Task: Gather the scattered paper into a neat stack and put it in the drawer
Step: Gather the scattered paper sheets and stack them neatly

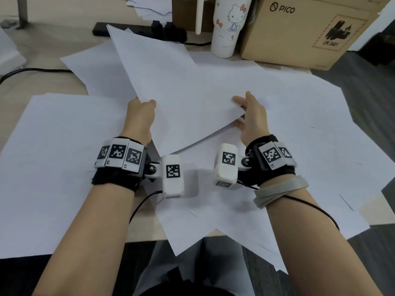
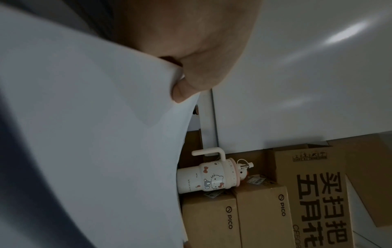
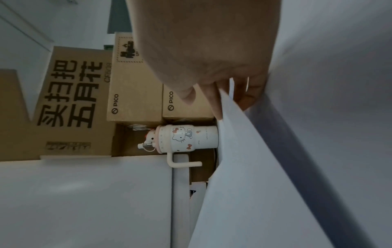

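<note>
White paper sheets lie scattered over the wooden desk [image 1: 42,82]: some at the left [image 1: 53,167], some at the right [image 1: 320,135], some hanging over the front edge [image 1: 213,227]. A bundle of sheets [image 1: 181,86] is lifted at a tilt above them. My left hand [image 1: 141,113] grips its left edge; in the left wrist view the left hand's thumb [image 2: 184,90] presses on the paper [image 2: 95,134]. My right hand [image 1: 250,116] pinches the bundle's right corner, and the right wrist view shows its fingers [image 3: 214,97] astride the sheet's edge [image 3: 244,167]. No drawer is in view.
A Hello Kitty tumbler [image 1: 228,26] and a PICO cardboard box [image 1: 299,33] stand at the back right, near the papers. A black power strip [image 1: 139,32] lies at the back, and a black cable [image 1: 32,71] runs at the left. Dark floor lies to the right.
</note>
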### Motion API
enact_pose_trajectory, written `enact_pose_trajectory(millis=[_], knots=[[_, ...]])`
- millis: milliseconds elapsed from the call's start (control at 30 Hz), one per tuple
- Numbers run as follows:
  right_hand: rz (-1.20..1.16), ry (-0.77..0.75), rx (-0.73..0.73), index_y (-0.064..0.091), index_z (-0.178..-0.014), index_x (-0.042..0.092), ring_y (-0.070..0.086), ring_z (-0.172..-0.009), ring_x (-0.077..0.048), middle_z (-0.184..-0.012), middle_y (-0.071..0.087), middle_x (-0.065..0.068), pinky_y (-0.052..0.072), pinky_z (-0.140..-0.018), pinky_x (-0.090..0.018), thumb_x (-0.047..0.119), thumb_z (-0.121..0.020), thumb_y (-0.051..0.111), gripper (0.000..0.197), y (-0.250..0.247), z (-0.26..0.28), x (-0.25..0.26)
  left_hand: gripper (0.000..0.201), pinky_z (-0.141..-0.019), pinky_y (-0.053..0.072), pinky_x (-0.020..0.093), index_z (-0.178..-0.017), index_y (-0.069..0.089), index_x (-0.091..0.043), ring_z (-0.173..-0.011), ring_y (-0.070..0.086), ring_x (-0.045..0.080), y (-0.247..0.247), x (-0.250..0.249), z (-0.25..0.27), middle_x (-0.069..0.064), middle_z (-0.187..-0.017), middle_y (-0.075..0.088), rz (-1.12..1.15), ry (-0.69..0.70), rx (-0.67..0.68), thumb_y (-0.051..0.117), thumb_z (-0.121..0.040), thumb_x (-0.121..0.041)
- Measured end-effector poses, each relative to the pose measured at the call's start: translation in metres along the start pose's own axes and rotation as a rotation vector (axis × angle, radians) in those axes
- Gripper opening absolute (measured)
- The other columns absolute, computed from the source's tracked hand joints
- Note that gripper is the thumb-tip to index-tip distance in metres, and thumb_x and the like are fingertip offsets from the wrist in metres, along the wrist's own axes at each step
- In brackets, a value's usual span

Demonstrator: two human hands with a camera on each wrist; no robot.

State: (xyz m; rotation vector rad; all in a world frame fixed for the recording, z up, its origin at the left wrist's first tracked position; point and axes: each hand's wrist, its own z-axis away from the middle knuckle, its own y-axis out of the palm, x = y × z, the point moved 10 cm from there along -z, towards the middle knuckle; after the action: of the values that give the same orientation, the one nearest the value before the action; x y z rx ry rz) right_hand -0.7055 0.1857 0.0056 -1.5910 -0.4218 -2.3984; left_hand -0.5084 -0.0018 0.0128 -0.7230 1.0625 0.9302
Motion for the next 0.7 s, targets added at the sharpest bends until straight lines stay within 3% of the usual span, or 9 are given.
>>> enact_pose_trajectory(millis=[33, 100, 167, 233, 300, 400, 533, 633, 700], knots=[[0.004, -0.028, -0.046, 0.067, -0.096, 0.009, 0.053, -0.076, -0.015, -0.087, 0.062, 0.005, 0.044, -0.064, -0.023, 0.028, -0.099, 0.045, 0.029, -0.009, 0.002, 0.002, 0.016, -0.056, 0.043, 0.017, -0.094, 0.053, -0.013, -0.067, 0.051, 0.011, -0.002, -0.002, 0.004, -0.004, -0.077, 0.052, 0.001, 0.017, -0.013, 0.04, -0.096, -0.005], [-0.045, -0.059, -0.16, 0.066, -0.08, 0.009, 0.054, -0.069, -0.016, -0.078, 0.062, 0.0, 0.046, -0.057, -0.022, 0.014, -0.091, 0.057, 0.015, -0.03, 0.008, 0.002, 0.014, -0.057, 0.042, 0.018, -0.094, 0.052, -0.012, -0.065, 0.048, 0.011, -0.005, -0.007, 0.013, -0.003, -0.077, 0.049, -0.007, 0.054, -0.03, 0.04, -0.095, -0.005], [-0.072, -0.081, -0.245, 0.065, -0.081, 0.005, 0.053, -0.059, -0.016, -0.069, 0.059, -0.004, 0.048, -0.053, -0.022, 0.003, -0.083, 0.064, 0.003, -0.05, 0.015, 0.0, 0.014, -0.059, 0.043, 0.019, -0.098, 0.052, -0.012, -0.067, 0.049, 0.009, -0.008, -0.013, 0.023, -0.005, -0.078, 0.051, -0.021, 0.092, -0.041, 0.04, -0.096, -0.006], [-0.027, -0.096, -0.308, 0.065, -0.094, 0.004, 0.059, -0.066, -0.019, -0.085, 0.065, -0.01, 0.052, -0.059, -0.026, -0.002, -0.077, 0.068, 0.019, -0.068, 0.02, -0.003, 0.016, -0.06, 0.043, 0.017, -0.104, 0.054, -0.014, -0.07, 0.052, 0.006, -0.01, -0.018, 0.032, -0.009, -0.081, 0.055, -0.03, 0.131, -0.036, 0.041, -0.097, -0.007], [-0.003, -0.092, -0.352, 0.06, -0.1, 0.008, 0.064, -0.085, -0.026, -0.109, 0.064, -0.014, 0.056, -0.072, -0.034, -0.006, -0.072, 0.067, 0.032, -0.082, 0.026, -0.005, 0.02, -0.065, 0.043, 0.016, -0.11, 0.056, -0.015, -0.079, 0.055, 0.008, -0.01, -0.023, 0.042, -0.01, -0.086, 0.058, -0.045, 0.161, -0.015, 0.042, -0.097, -0.008], [0.027, -0.079, -0.304, 0.052, -0.109, 0.015, 0.06, -0.09, -0.024, -0.117, 0.056, -0.007, 0.05, -0.065, -0.031, -0.011, -0.075, 0.06, 0.044, -0.093, 0.034, -0.005, 0.021, -0.068, 0.043, 0.015, -0.112, 0.055, -0.018, -0.088, 0.055, 0.013, -0.01, -0.031, 0.054, -0.009, -0.091, 0.058, -0.078, 0.195, 0.008, 0.044, -0.097, -0.009], [0.104, -0.09, -0.176, 0.038, -0.136, 0.021, 0.053, -0.099, -0.02, -0.131, 0.045, -0.002, 0.041, -0.057, -0.022, -0.013, -0.081, 0.051, 0.066, -0.105, 0.047, -0.003, 0.022, -0.063, 0.044, 0.01, -0.11, 0.054, -0.022, -0.08, 0.056, 0.007, -0.006, -0.042, 0.066, -0.013, -0.086, 0.058, -0.125, 0.242, 0.039, 0.043, -0.097, -0.007], [0.198, -0.057, -0.074, 0.022, -0.148, 0.028, 0.051, -0.111, -0.021, -0.146, 0.033, 0.004, 0.04, -0.057, -0.021, -0.011, -0.084, 0.05, 0.08, -0.113, 0.055, -0.005, 0.023, -0.077, 0.046, 0.021, -0.111, 0.056, -0.018, -0.092, 0.055, 0.015, 0.005, -0.04, 0.074, -0.007, -0.092, 0.06, -0.198, 0.238, 0.114, 0.045, -0.096, -0.005], [0.241, -0.011, -0.014, 0.015, -0.151, 0.03, 0.055, -0.096, -0.018, -0.145, 0.037, 0.001, 0.039, -0.057, -0.022, -0.01, -0.083, 0.053, 0.087, -0.118, 0.06, -0.01, 0.027, -0.074, 0.046, 0.021, -0.12, 0.058, -0.01, -0.095, 0.055, 0.017, 0.014, -0.031, 0.079, 0.001, -0.102, 0.06, -0.27, 0.214, 0.16, 0.046, -0.096, -0.005]])
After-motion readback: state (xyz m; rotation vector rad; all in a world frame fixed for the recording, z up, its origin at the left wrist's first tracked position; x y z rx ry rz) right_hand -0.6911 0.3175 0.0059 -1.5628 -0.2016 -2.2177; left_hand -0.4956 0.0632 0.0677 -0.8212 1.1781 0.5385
